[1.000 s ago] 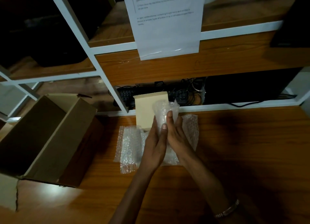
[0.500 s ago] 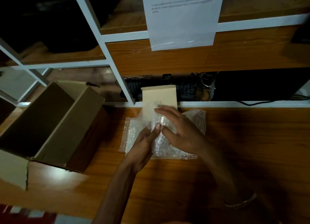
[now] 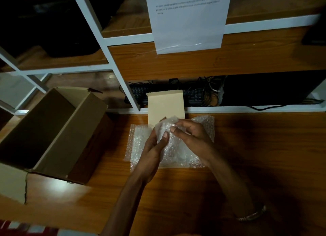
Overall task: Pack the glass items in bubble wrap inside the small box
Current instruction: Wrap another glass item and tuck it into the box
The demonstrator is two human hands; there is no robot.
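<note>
I hold the bundle (image 3: 165,128) in both hands just above the desk (image 3: 255,147), near its back edge, so the loose wrap cannot spring open while I fold it. My left hand (image 3: 153,147) cups it from below and from the left, thumb pressed on the front to pin the fold. My right hand (image 3: 190,135) comes in from the right, fingertips (image 3: 173,129) pinching the top of the wrap to tuck it down — both hands closed on the same bundle, close together. I judge a glass item is inside, though the wrap hides it and I cannot make out its shape.

Under my hands a flat sheet (image 3: 137,140) of bubble wrap lies spread on the desk. I work over it, so a slip would land on padding and not on wood.

The small box (image 3: 165,106) stands just behind the bundle, at the back edge of the desk against the shelf rail, its pale lid up towards me — near enough that the wrapped piece has a short way to go. Whether anything is in it already I cannot tell.

The big carton (image 3: 53,129) lies open at the left edge of the desk, well apart from my hands.

The wrapping looks nearly done; the tuck comes first, then the box.
</note>
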